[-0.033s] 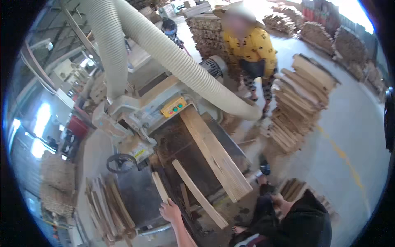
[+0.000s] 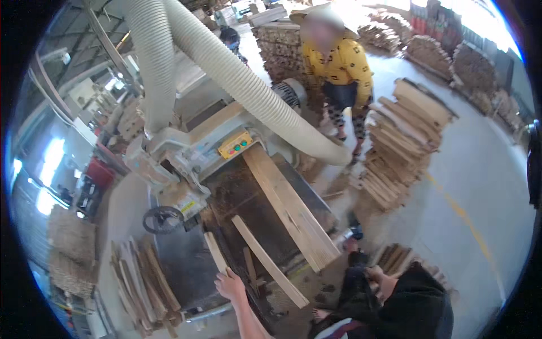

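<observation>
My left hand (image 2: 230, 285) is closed around the near end of a short, narrow wooden strip (image 2: 216, 252). This strip lies lengthwise on the machine's dark bed (image 2: 186, 254), its far end pointing toward the handwheel side. To the right of it a longer, slightly curved strip (image 2: 270, 261) rests on the bed, with a small wood piece (image 2: 249, 263) between them. A wide board (image 2: 291, 209) extends from under the machine's head. My right hand (image 2: 382, 278) is beside my dark clothing at the lower right, away from the wood; its fingers are too blurred to make out.
The machine carries a yellow button panel (image 2: 235, 145), a black handwheel (image 2: 162, 220) and thick ribbed hoses (image 2: 254, 93). Wood strips are stacked at the left (image 2: 144, 282) and a taller pile (image 2: 403, 141) stands at right. A person in yellow (image 2: 339, 62) stands behind the machine.
The whole view has shifted slightly, so the scene sits a little farther left. My left hand still holds the short strip; nothing else visibly changes.
</observation>
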### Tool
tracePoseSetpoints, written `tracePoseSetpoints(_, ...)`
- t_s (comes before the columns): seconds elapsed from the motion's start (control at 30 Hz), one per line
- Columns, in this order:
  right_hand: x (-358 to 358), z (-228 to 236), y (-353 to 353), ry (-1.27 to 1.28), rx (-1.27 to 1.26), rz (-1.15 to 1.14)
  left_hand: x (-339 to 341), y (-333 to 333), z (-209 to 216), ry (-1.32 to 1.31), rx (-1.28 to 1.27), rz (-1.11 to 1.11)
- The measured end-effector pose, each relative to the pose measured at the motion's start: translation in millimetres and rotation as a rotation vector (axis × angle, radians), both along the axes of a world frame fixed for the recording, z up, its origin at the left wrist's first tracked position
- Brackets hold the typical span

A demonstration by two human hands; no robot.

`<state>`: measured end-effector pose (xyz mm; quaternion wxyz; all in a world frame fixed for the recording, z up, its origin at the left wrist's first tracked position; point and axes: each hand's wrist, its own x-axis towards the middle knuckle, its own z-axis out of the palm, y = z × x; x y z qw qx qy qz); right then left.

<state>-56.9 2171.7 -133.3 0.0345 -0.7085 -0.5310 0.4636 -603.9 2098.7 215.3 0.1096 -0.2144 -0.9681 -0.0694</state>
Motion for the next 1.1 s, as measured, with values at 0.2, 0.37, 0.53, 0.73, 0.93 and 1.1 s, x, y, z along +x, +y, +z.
tracePoseSetpoints(0.2, 9, 53, -124, -0.086, 0.067, -0.215, -4, -1, -4, -0.096, 0.138, -0.03)
tracePoseSetpoints(0.37, 20, 76, -188, 0.069, 0.101, -0.232, -12, -6, -11, -0.216, 0.226, -0.004)
tracePoseSetpoints(0.53, -53, 135, -122, 0.034, 0.231, -0.225, -16, -6, 2, -0.313, 0.191, -0.146)
tracePoseSetpoints(0.73, -208, 305, -32, 0.255, 0.609, -0.083, -10, -25, 31, -0.422, 0.434, -0.054)
tracePoseSetpoints(0.93, -336, 399, -24, 0.343, 0.946, 0.16, -28, 20, 20, -0.358, 0.372, 0.016)
tracePoseSetpoints(1.1, -400, 384, -44, 0.347, 1.011, 0.216, -51, 27, 15, -0.724, 0.628, -0.023)
